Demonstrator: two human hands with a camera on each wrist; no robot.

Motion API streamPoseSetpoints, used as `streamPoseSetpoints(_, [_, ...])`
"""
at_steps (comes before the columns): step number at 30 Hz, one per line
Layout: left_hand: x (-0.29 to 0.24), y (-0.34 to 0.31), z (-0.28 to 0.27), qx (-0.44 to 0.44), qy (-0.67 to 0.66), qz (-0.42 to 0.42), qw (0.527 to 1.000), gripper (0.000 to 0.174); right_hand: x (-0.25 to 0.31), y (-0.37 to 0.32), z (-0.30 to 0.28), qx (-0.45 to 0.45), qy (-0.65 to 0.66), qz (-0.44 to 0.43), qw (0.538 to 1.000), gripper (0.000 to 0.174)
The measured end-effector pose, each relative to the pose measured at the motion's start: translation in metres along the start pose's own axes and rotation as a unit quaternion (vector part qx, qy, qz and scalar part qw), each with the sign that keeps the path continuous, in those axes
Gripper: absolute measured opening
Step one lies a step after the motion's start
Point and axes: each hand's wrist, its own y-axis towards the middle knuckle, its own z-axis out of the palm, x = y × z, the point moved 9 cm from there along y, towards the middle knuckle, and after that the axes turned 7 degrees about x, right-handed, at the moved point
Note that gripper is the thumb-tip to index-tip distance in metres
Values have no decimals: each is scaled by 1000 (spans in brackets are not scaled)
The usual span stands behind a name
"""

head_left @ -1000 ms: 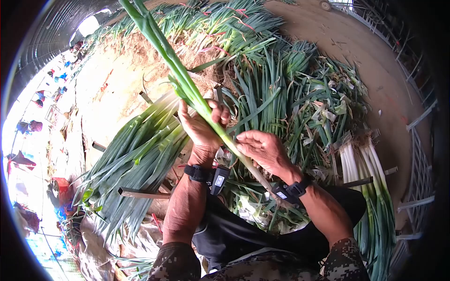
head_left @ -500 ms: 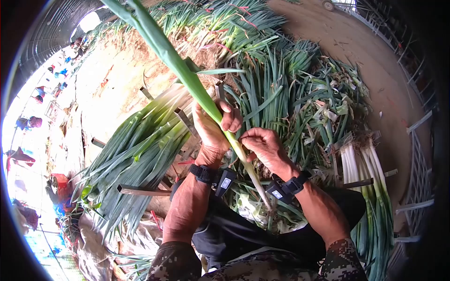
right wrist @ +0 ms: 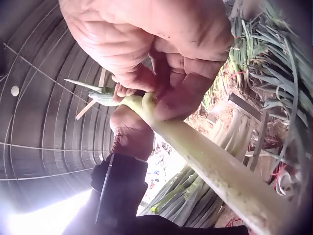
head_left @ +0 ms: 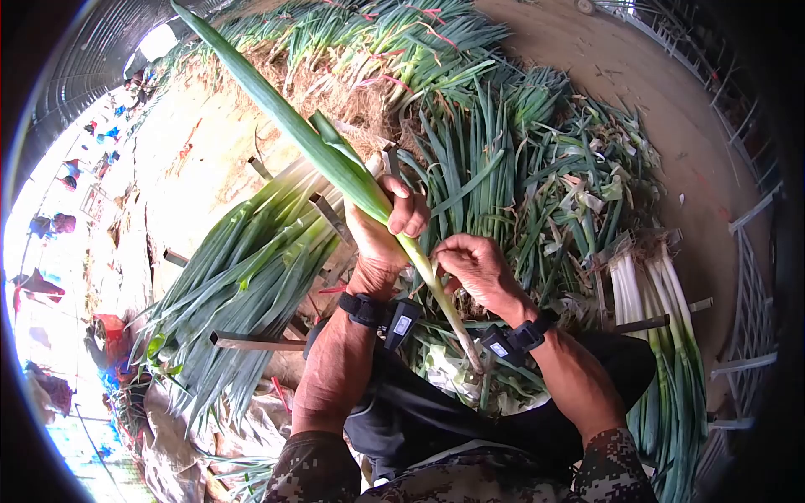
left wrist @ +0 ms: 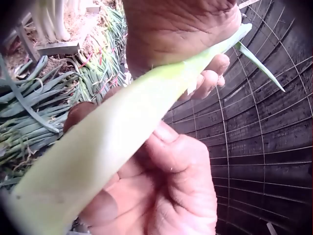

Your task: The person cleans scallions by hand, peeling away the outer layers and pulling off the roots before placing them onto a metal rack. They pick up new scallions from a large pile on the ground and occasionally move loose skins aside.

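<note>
gripping the leek (head_left: 335, 163) mid-stalk above your lap (head_left: 436, 419), your left hand (head_left: 377, 236) is wrapped round it; your right hand (head_left: 476, 267) pinches its outer skin, seemingly barely peeled, trimmed leeks (head_left: 646, 293) alongside

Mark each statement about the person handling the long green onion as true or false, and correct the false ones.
1. The left hand grips the green onion stalk. True.
2. The right hand lies flat on the ground, clear of the stalk. False: its fingers pinch the stalk's pale lower part, just below the left hand.
3. The stalk's green leaves point up and away from the person. True.
4. The bundle of white-stemmed onions lies on the person's left. False: it lies on their right, and the heap on the left shows mostly green leaves.
</note>
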Motion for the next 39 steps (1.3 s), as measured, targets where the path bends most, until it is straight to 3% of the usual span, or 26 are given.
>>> streamPoseSetpoints(2, [-7,0,-3,-51,2,13,999,64,-17,-5,-10,-20,112,7,993,19])
streamPoseSetpoints(5, [-20,3,-2,47,30,42,998,57,-31,-12,-17,-35,314,10,949,17])
streamPoseSetpoints(10, [-33,3,-11,6,53,44,998,57,-17,-29,-5,53,301,-7,952,15])
streamPoseSetpoints(14, [-52,-3,-30,-100,80,54,990,60,-34,-64,-12,115,75,32,990,14])
streamPoseSetpoints(17, [-72,-2,-38,-106,119,70,985,61,-88,-95,-31,114,-42,114,986,16])
streamPoseSetpoints(18, [-78,-2,-40,-90,122,73,986,62,-100,-103,-38,116,-136,108,978,19])
streamPoseSetpoints(20, [-88,-6,-50,-123,134,79,980,64,-122,-120,-51,114,-317,93,937,24])
streamPoseSetpoints(22, [-94,-10,-56,-152,147,87,973,65,-166,-137,-64,139,-420,184,878,28])
streamPoseSetpoints(26, [-116,-20,-67,-220,161,114,955,64,-302,-188,-116,202,-628,257,706,28])
streamPoseSetpoints(29, [-133,-36,-72,-312,173,118,927,65,-290,-181,-114,230,-575,233,750,31])
streamPoseSetpoints(31, [-137,-42,-86,-349,176,125,912,66,-179,-143,-103,12,-429,205,879,26])
streamPoseSetpoints(32, [-139,-43,-91,-364,178,129,905,66,-158,-127,-96,-19,-329,179,927,26])
streamPoseSetpoints(33, [-137,-45,-88,-382,186,128,896,66,-121,-114,-83,-37,-301,123,945,26])
streamPoseSetpoints(35, [-130,-46,-75,-413,204,123,879,67,-36,-94,-47,-49,-323,-21,945,31])
streamPoseSetpoints(37, [-129,-46,-86,-424,198,130,874,66,-14,-83,-23,-54,-370,-143,916,42])
streamPoseSetpoints(39, [-126,-49,-93,-439,182,122,871,68,-15,-71,-9,-49,-357,-129,924,36])
